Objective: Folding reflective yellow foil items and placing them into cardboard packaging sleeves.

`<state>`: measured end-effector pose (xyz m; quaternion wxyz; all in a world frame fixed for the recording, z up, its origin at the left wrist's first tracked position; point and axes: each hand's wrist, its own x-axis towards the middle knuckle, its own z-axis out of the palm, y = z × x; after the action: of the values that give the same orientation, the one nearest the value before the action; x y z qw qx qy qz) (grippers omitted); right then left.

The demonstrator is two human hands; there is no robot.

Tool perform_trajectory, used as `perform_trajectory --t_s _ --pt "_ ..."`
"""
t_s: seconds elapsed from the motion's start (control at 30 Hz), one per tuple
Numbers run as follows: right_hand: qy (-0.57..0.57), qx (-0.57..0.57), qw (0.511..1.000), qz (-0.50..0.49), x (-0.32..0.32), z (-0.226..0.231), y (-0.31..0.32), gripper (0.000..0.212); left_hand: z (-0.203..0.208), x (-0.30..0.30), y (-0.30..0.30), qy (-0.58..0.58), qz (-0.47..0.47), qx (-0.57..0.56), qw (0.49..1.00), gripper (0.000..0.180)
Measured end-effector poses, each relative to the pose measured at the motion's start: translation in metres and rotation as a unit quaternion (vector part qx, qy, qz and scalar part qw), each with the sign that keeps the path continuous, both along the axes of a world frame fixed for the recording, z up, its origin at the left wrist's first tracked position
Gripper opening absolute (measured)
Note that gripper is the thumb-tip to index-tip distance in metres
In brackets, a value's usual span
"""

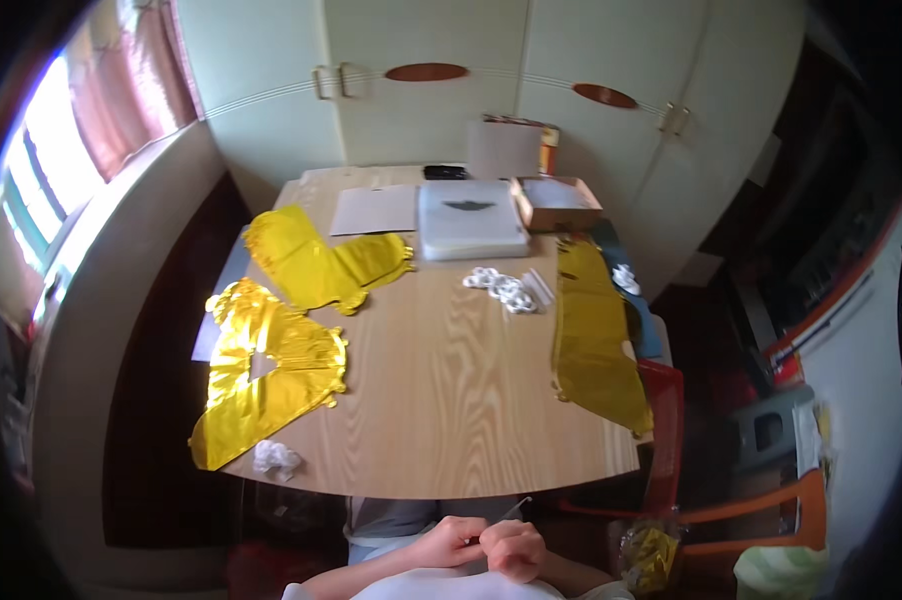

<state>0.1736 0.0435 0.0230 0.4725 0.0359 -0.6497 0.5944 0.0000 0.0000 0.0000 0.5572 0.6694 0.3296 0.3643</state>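
Both hands are together over my lap, just below the table's near edge. My left hand [451,541] has curled fingers and lies against the other hand; what it grips is hidden. My right hand [514,551] is closed like a fist, and a thin pale stick [520,507] juts up from behind it toward the table. Flat gold foil balloons lie on the table [451,400]: one with a hole [233,375] at the near left, a bent one [316,262] behind it, and a long one [593,345] along the right side.
White ribbon-like bundles lie near left [276,459], centre [501,288] and right [626,279]. Far back are a white translucent case [471,240], an open box [561,220] and a paper sheet [374,210]. An orange chair [811,510] and red chair [666,430] stand at right.
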Motion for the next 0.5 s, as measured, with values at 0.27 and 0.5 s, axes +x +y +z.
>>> perform_trajectory --t_s 0.27,0.5 --pt "-0.256 0.117 0.954 -0.106 -0.113 0.039 0.044 0.023 -0.049 -0.179 -0.068 -0.047 0.085 -0.251 0.963 0.024" --pt "-0.369 0.325 0.861 -0.133 -0.241 -0.012 0.143 0.042 -0.257 -0.330 -0.147 -0.063 0.598 -0.375 0.705 0.031"
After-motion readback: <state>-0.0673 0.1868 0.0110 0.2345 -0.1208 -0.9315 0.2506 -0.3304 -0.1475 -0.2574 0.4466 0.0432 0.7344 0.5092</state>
